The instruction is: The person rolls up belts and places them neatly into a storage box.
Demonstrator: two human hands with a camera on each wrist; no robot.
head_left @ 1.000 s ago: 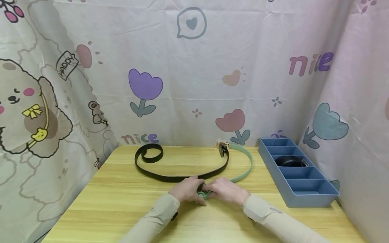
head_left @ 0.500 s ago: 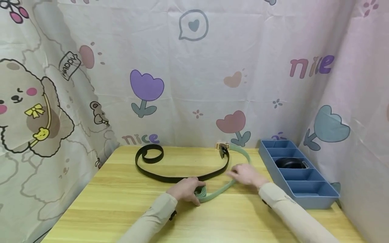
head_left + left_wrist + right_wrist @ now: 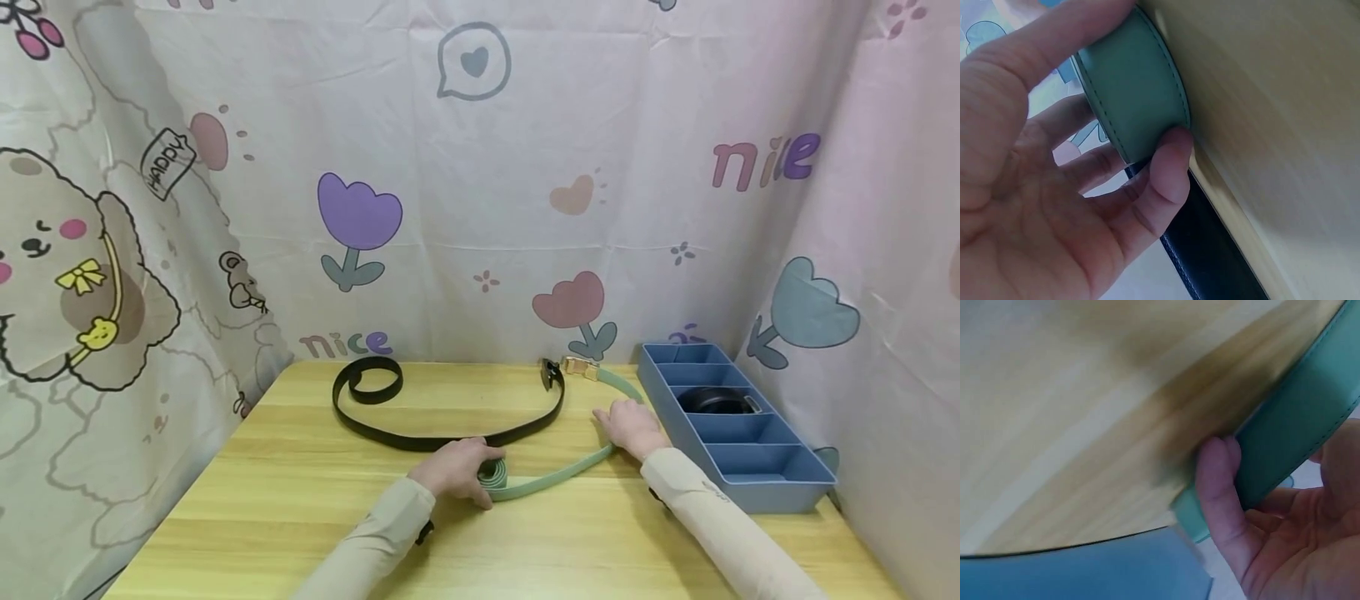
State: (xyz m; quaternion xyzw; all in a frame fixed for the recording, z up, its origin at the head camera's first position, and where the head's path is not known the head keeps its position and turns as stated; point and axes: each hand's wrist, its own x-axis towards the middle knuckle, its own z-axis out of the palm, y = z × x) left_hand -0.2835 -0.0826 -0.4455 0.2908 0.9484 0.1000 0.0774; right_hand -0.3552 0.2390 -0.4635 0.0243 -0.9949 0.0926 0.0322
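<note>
The green belt (image 3: 555, 480) stands on its edge on the table, its near end wound into a coil. My left hand (image 3: 456, 472) holds that coil, thumb and fingers around its stitched outer face (image 3: 1138, 81) in the left wrist view. Farther right, my right hand (image 3: 632, 427) grips the unrolled strap (image 3: 1300, 415), with digits on both sides of it in the right wrist view. Beyond that hand the strap runs back to a gold buckle (image 3: 581, 367). A black belt (image 3: 420, 442) lies behind, curled at its left end, passing just behind my left hand.
A blue divided box (image 3: 772, 493) stands on the right of the wooden table (image 3: 247, 500), close to my right hand. One compartment holds a rolled black belt (image 3: 716, 401). The black belt's buckle (image 3: 551, 372) lies near the back edge. A patterned curtain (image 3: 465, 167) hangs behind.
My right hand has left the coil and moved right along the strap, pulling it outward. The gold buckle has slid right, away from the black belt's buckle. My left hand stays at the coil.
</note>
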